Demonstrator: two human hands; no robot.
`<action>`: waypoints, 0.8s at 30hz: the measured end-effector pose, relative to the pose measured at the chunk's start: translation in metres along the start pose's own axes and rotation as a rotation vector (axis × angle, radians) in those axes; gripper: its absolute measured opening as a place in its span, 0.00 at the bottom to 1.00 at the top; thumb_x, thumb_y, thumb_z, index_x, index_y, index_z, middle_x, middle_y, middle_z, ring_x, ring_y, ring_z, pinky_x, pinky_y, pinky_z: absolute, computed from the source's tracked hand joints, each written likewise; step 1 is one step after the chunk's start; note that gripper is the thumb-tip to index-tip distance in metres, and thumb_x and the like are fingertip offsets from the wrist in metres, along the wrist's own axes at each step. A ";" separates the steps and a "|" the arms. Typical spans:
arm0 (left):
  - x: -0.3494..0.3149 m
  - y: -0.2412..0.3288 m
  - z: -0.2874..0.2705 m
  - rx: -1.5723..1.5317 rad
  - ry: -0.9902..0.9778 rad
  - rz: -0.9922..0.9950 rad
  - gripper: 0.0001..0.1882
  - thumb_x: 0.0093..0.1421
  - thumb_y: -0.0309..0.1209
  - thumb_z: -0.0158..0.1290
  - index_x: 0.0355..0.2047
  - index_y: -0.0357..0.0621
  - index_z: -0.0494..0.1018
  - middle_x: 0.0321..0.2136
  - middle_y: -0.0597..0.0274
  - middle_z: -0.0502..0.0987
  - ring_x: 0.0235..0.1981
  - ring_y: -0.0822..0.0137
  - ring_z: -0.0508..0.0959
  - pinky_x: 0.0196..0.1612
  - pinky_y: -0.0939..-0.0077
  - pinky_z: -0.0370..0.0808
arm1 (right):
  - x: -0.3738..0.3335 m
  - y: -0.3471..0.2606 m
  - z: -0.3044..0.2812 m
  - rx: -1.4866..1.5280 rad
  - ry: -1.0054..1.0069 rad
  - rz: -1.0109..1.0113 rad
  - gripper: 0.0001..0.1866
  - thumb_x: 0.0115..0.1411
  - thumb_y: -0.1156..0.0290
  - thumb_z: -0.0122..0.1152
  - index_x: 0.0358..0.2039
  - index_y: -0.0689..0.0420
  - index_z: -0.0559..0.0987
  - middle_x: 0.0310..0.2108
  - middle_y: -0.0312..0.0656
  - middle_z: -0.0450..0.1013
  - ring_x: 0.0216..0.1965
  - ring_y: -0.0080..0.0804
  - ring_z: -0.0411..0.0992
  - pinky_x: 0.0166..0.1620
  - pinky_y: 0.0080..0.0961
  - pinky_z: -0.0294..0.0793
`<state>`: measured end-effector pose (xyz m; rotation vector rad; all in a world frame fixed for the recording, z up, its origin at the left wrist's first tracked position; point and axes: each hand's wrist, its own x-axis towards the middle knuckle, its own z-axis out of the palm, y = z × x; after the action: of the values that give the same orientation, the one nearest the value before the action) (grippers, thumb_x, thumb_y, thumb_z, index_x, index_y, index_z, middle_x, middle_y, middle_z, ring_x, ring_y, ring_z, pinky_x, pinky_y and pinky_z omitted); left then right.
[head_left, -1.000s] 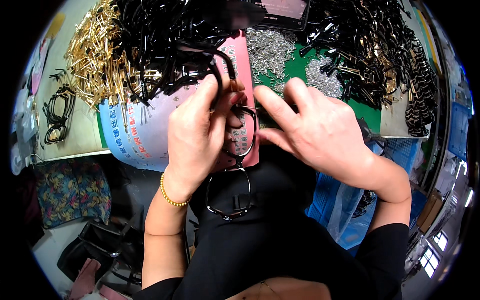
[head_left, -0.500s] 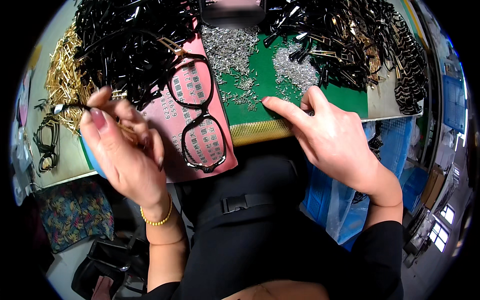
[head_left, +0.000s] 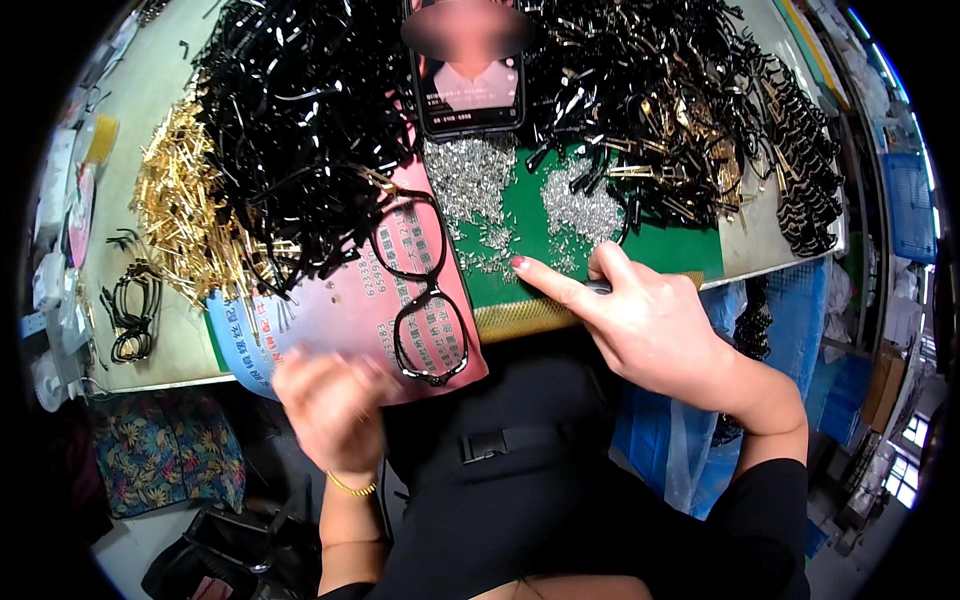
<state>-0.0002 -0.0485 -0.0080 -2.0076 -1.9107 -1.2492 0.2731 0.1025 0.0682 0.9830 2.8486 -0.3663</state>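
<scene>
My left hand point(head_left: 332, 408) hangs at the table's near edge, below the pink and blue printed sheet point(head_left: 335, 325). Motion smears its fingers, so what they hold, if anything, does not show. My right hand point(head_left: 655, 325) rests over the green mat point(head_left: 690, 245), its index finger stretched out to the edge of the small silver screws point(head_left: 490, 245). Its other fingers curl in, with a bit of something dark between them that I cannot make out. Between my hands, black eyeglass frames point(head_left: 430, 290) lie on the sheet, a black temple attached at the far end.
Black temples point(head_left: 300, 130) heap at the back left beside gold metal pieces point(head_left: 180, 200). More black and gold temples point(head_left: 680, 150) pile at the right. A phone point(head_left: 468, 95) stands at the back middle. Second silver pile: small parts point(head_left: 580, 205). Black frames point(head_left: 135, 315) lie far left.
My left hand has moved right and toward me; the black piece at its fingertips no longer shows there. My right index finger stays at the screws. The view has shifted, showing more of the phone.
</scene>
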 end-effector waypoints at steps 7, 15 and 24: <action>-0.003 0.020 0.020 -0.174 -0.133 0.178 0.13 0.51 0.27 0.68 0.37 0.51 0.77 0.40 0.67 0.83 0.44 0.61 0.80 0.56 0.51 0.79 | 0.015 -0.024 -0.005 0.299 0.063 -0.177 0.35 0.54 0.76 0.61 0.65 0.44 0.71 0.56 0.43 0.71 0.36 0.39 0.79 0.30 0.31 0.81; 0.017 0.002 0.033 -0.443 -0.148 -0.015 0.17 0.48 0.19 0.68 0.36 0.42 0.75 0.33 0.58 0.80 0.38 0.56 0.82 0.48 0.58 0.82 | 0.029 -0.020 0.005 0.219 -0.065 -0.279 0.37 0.51 0.79 0.61 0.65 0.51 0.70 0.64 0.40 0.69 0.35 0.43 0.77 0.28 0.33 0.81; 0.031 0.004 0.028 -0.407 -0.171 -0.010 0.16 0.45 0.18 0.68 0.34 0.41 0.76 0.32 0.58 0.81 0.34 0.58 0.83 0.43 0.62 0.82 | 0.032 -0.020 0.010 0.200 -0.007 -0.242 0.37 0.49 0.77 0.65 0.62 0.41 0.75 0.63 0.26 0.72 0.27 0.34 0.70 0.25 0.25 0.77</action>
<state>0.0125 -0.0085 -0.0061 -2.3679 -1.8544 -1.6286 0.2356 0.1036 0.0570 0.6601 2.9751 -0.6869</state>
